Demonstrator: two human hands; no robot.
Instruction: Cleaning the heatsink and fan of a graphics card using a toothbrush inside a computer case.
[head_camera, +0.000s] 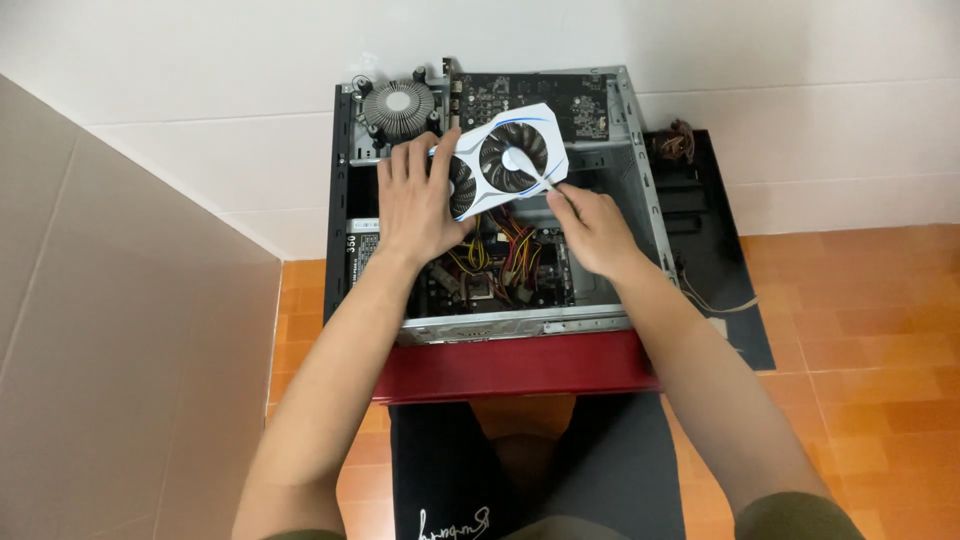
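The left hand (418, 200) is lying with fingers spread over the left end of a white graphics card (505, 160), gripping it above the open computer case (490, 200). The card (two dark fans facing up) is tilting over the case's upper middle, just below a round grey cooler (398, 106). The right hand (592, 232) is pinching the card's lower right edge with closed fingers. Yellow and red cables (500, 255) are showing beneath. A black side panel (715, 240) is lying on the orange floor at right.
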